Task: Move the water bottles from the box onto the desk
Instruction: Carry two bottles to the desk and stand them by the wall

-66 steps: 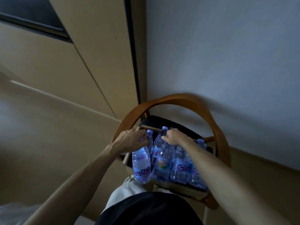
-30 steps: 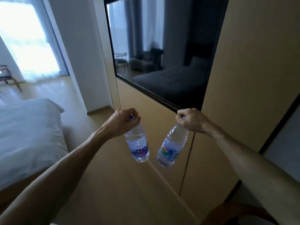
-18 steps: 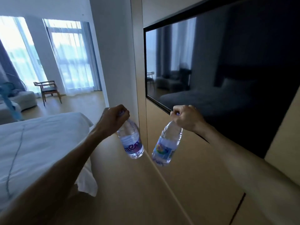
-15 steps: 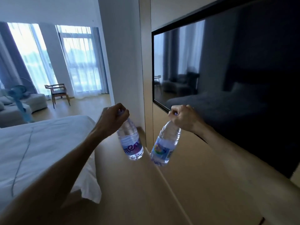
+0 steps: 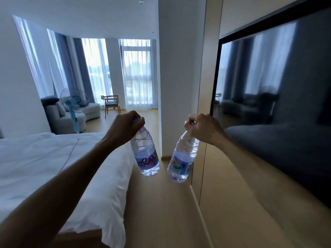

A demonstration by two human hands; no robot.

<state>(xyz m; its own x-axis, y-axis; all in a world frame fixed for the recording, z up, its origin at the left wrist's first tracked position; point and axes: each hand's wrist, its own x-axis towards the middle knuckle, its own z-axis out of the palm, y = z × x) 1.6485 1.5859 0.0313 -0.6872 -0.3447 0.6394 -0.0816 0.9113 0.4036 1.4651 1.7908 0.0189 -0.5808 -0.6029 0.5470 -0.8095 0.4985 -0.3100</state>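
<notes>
Bottles dangle by their necks — we grip the left bottle (image 5: 145, 154) in our left hand (image 5: 125, 127) and the right bottle (image 5: 182, 158) in our right hand (image 5: 204, 128), fingers curled tight round the caps. Both hang just beside the bed (image 5: 53, 167), over bare floor, desk and box out of view. Risk — swinging, they could knock together or slip our pinch.

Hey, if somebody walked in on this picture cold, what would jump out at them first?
Two water bottles dangling mid-air at centre: the left hand holds the left bottle by its cap, the right hand holds the right bottle the same way. Next, the white bed at lower left and the big dark TV on the right wall. Bright curtained windows glow at the back.
</notes>
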